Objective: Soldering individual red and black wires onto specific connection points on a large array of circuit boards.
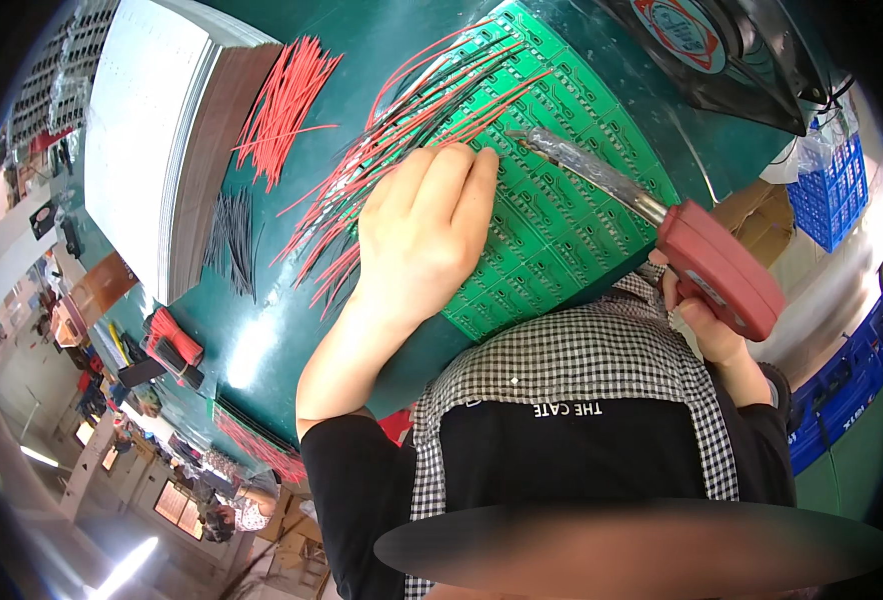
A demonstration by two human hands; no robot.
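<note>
A green panel of many small circuit boards (547, 240) lies on the table in front of me. Red and black wires (402, 150) fan out over its left part and off its edge. My left hand (427, 230) rests over the wires and the panel's left side, fingers bent and close together. Its fingertips are hidden, so what they pinch cannot be made out. At the right, my right hand (707, 325) is wrapped round the red handle of a soldering gun (722, 265). The gun's wrapped metal barrel slants up-left across the panel, its tip just beyond my left fingers.
A tall stack of white sheets (147, 140) stands at the left. Beside it lie bundles of red wires (287, 110) and black wires (230, 235). A black fan (712, 50) stands at the far right, above a blue crate (830, 190). More wire bundles (174, 345) sit at the left edge.
</note>
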